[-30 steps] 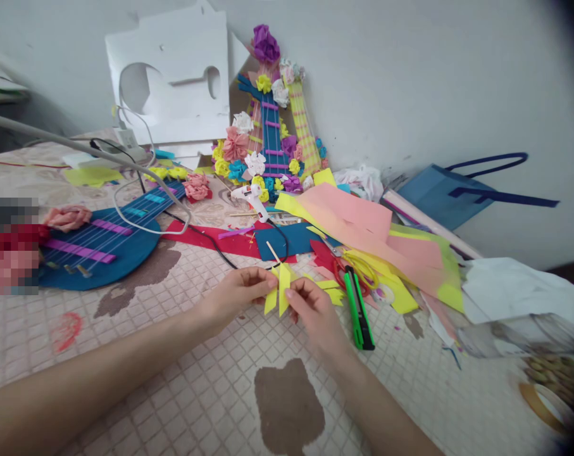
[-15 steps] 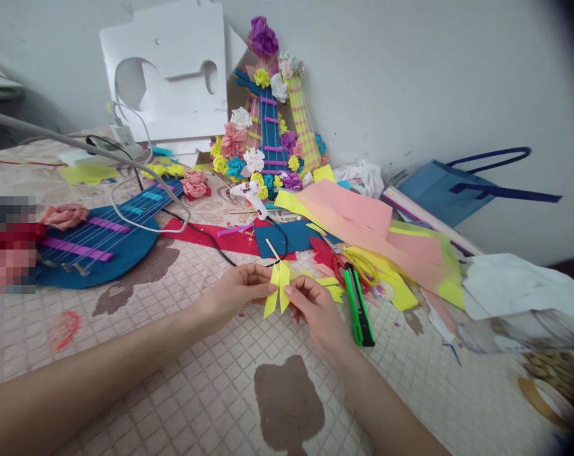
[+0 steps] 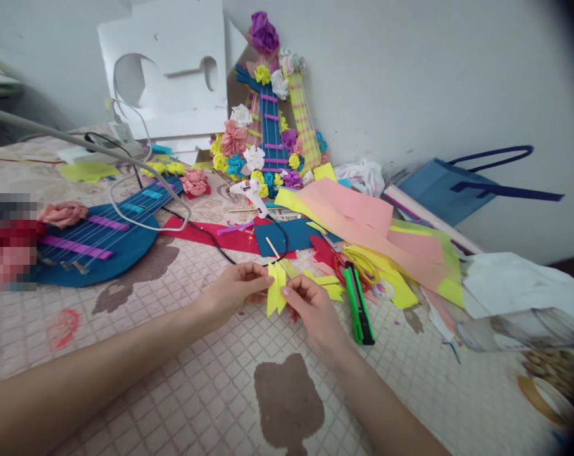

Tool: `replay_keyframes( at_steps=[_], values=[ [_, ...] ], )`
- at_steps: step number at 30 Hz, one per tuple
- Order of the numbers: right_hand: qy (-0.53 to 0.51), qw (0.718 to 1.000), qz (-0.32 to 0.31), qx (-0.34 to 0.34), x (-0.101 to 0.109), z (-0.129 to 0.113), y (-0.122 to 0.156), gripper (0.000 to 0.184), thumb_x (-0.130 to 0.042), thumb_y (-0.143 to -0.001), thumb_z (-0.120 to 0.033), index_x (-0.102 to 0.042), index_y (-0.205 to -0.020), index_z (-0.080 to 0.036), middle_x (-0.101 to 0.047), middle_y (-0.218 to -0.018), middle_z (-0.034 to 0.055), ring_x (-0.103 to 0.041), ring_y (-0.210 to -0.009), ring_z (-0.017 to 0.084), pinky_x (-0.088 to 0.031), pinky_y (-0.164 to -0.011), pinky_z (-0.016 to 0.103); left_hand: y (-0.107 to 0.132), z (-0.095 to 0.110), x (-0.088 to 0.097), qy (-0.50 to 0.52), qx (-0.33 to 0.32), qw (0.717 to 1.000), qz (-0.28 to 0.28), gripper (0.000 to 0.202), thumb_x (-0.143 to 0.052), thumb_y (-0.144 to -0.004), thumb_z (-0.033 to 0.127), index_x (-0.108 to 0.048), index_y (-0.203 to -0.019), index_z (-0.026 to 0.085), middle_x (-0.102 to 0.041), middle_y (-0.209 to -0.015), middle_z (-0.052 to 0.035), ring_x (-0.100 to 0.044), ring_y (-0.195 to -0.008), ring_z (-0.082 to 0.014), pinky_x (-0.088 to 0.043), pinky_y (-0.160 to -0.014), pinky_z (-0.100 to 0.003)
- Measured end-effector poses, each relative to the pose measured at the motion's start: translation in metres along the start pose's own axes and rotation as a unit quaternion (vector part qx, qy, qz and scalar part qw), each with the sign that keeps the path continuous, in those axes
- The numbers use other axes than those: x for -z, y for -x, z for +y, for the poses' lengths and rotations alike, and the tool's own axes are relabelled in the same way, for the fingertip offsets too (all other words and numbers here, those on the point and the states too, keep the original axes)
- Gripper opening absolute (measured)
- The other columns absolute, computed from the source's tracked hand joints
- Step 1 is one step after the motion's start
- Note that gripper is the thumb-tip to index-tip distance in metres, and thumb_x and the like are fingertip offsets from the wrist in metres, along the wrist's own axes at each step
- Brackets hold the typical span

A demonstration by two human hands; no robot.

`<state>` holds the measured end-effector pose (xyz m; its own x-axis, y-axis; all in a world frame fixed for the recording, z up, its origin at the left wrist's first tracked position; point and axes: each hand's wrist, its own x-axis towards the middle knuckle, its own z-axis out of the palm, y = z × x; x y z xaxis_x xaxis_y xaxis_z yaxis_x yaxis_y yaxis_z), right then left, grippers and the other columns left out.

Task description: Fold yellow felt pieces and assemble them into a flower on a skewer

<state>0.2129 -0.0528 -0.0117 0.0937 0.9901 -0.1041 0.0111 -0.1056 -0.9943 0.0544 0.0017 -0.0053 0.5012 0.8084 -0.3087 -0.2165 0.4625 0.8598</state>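
Observation:
Both hands meet over the tiled tablecloth at the centre. My left hand (image 3: 234,290) and my right hand (image 3: 310,307) pinch a small folded piece of yellow paper (image 3: 276,289) between their fingertips, its strips hanging down. More yellow paper scraps (image 3: 328,286) lie just right of it. A green utility knife (image 3: 359,306) lies beside my right hand, and scissors with yellow and red handles (image 3: 357,263) rest behind it.
A white glue gun (image 3: 249,192) with a black cord lies behind the hands. A blue paper guitar (image 3: 97,237) lies at left; a flower-decorated guitar (image 3: 268,126) leans on the wall. Pink and yellow sheets (image 3: 362,218), a blue bag (image 3: 448,187) and white paper (image 3: 514,285) crowd the right.
The yellow paper's strips have been drawn closer together between the fingers. Both hands stay at nearly the same spot.

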Motion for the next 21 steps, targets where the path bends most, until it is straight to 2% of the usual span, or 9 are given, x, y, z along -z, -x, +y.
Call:
replay_keyframes(
  at_steps=[7, 12, 21],
  values=[
    [0.056, 0.998, -0.010, 0.016, -0.0063, -0.0019, 0.0026, 0.024, -0.062, -0.076, -0.038, -0.050, -0.067, -0.019, -0.045, -0.056, -0.0063, -0.040, -0.046, 0.007, -0.033, -0.043, 0.021, 0.0017, 0.0005, -0.0025, -0.023, 0.022, 0.999, 0.012, 0.024, -0.076, -0.069, 0.026, -0.056, -0.075, 0.015, -0.062, -0.065, 0.0020, -0.061, -0.058, -0.0100, -0.047, -0.057, -0.020],
    [0.047, 0.998, -0.025, 0.017, -0.0037, -0.0016, 0.0030, 0.026, -0.059, -0.079, -0.043, -0.051, -0.070, -0.020, -0.045, -0.054, -0.0064, -0.042, -0.045, 0.008, -0.034, -0.043, 0.022, 0.0003, -0.0004, -0.0024, -0.020, 0.007, 1.000, 0.015, 0.025, -0.077, -0.068, 0.028, -0.057, -0.074, 0.014, -0.063, -0.068, 0.0010, -0.061, -0.060, -0.0097, -0.048, -0.060, -0.021],
    [0.093, 0.994, -0.020, 0.043, -0.0070, -0.0004, 0.0034, 0.022, -0.056, -0.083, -0.037, -0.050, -0.069, -0.020, -0.044, -0.056, -0.0058, -0.041, -0.046, 0.009, -0.033, -0.044, 0.023, 0.0008, -0.0040, -0.0014, -0.017, 0.007, 1.000, 0.005, 0.025, -0.078, -0.068, 0.027, -0.059, -0.078, 0.014, -0.063, -0.069, 0.0011, -0.059, -0.060, -0.0090, -0.048, -0.061, -0.021]
  ],
)
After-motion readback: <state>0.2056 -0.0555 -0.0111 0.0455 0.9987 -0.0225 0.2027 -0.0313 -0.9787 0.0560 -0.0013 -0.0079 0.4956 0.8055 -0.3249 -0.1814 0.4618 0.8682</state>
